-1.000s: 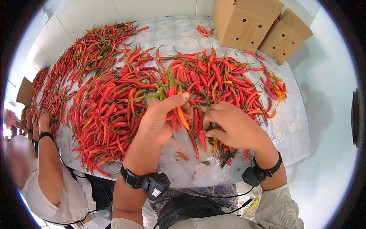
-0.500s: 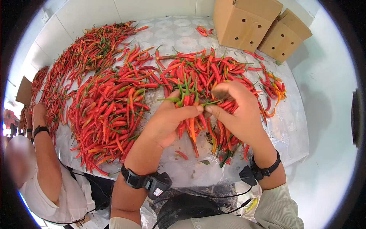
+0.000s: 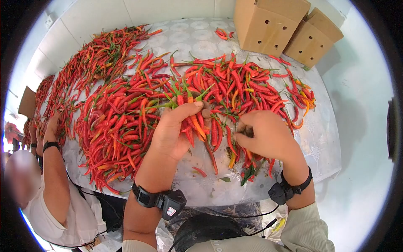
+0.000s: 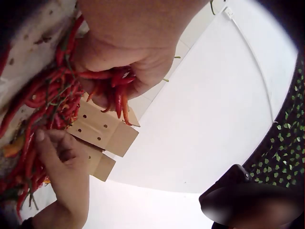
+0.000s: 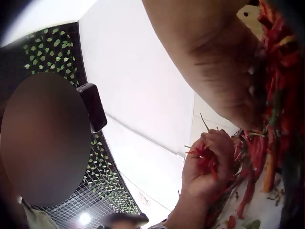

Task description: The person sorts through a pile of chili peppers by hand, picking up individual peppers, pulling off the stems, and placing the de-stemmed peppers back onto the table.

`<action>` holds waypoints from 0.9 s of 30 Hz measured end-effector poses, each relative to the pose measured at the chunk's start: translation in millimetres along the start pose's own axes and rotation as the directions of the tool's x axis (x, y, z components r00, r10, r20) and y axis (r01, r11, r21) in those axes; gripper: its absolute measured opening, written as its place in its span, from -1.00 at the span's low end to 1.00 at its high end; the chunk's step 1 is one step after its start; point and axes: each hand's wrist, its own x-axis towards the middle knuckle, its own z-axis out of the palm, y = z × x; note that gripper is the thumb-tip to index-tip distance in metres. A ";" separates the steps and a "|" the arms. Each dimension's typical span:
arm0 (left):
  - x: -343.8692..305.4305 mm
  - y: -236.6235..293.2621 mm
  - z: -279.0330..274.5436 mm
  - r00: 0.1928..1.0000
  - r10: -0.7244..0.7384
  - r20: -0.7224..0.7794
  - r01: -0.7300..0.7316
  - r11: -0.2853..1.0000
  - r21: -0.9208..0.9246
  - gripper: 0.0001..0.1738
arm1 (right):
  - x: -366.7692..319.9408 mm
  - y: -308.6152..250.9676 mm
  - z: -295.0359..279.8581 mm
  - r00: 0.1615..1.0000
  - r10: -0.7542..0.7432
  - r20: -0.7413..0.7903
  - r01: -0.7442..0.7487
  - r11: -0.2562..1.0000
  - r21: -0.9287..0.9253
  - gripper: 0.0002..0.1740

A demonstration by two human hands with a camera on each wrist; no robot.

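Note:
My left hand (image 3: 173,131) grips a bunch of red and orange chili peppers (image 3: 196,124), thumb across the front and green stems pointing up and away. In the left wrist view, red tips of the bunch (image 4: 123,95) stick out below the curled fingers. To the right, my right hand (image 3: 266,135) is low at the near edge of a chili pile (image 3: 256,94), its fingers bent and a gap showing between thumb and forefinger. In the left wrist view its forefinger tip lies right at the peppers; nothing shows held there.
A larger chili heap (image 3: 119,122) lies left of my left hand, with another heap (image 3: 100,54) farther back. Two cardboard boxes (image 3: 270,31) (image 3: 312,40) stand at the back right. At the left, another person's arm (image 3: 54,172) reaches into chilies. A loose pepper (image 3: 199,171) lies on the patterned table cover (image 3: 201,189).
Half a second ago my hands met at the bunch, with the right holding a chili by it. Now the right hand is back down at the pile, and the left has drawn back slightly left.

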 end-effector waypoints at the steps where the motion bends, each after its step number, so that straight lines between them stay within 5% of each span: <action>1: -0.4 -0.7 0.6 1.000 0.015 -0.007 -0.015 1.000 0.017 -0.78 | 2.4 -5.8 -6.1 0.998 0.062 -0.027 -0.058 0.991 0.121 -0.81; 5: -2.3 -2.3 5.1 1.000 0.004 -0.021 -0.002 0.996 0.090 -0.81 | 4.6 -20.6 -16.6 0.927 0.149 -0.343 0.031 0.883 0.468 -0.86; 8: -3.6 -1.6 7.7 0.997 -0.070 0.037 0.066 0.995 0.080 -0.80 | 5.2 -24.4 -5.8 0.794 -0.036 -0.607 0.277 0.910 0.308 -0.88; 9: -4.1 -1.0 10.6 0.994 -0.105 0.029 0.103 0.992 0.072 -0.78 | 7.2 -19.6 -2.2 0.749 -0.196 -0.632 0.335 0.936 0.106 -0.84; 16: -3.6 -10.1 14.6 0.995 -0.071 0.068 0.066 0.995 0.074 -0.69 | 11.3 -20.2 16.7 0.752 -0.510 -0.417 0.555 0.832 -0.017 -0.82; 19: -7.0 -6.4 20.6 0.999 -0.037 0.018 0.036 0.998 0.048 -0.65 | 14.8 -24.5 13.2 0.714 -0.487 -0.503 0.588 0.807 0.054 -0.81; 23: -3.4 -5.7 7.3 0.999 -0.026 -0.042 0.030 0.996 0.079 -0.62 | 5.2 -19.5 -8.7 0.945 -0.104 -0.309 0.186 0.951 0.248 -0.80; 27: -7.4 -1.1 13.3 0.998 0.028 -0.047 -0.024 0.997 0.080 -0.64 | 0.4 1.6 -4.0 0.992 -0.088 -0.088 0.087 0.996 -0.009 -0.74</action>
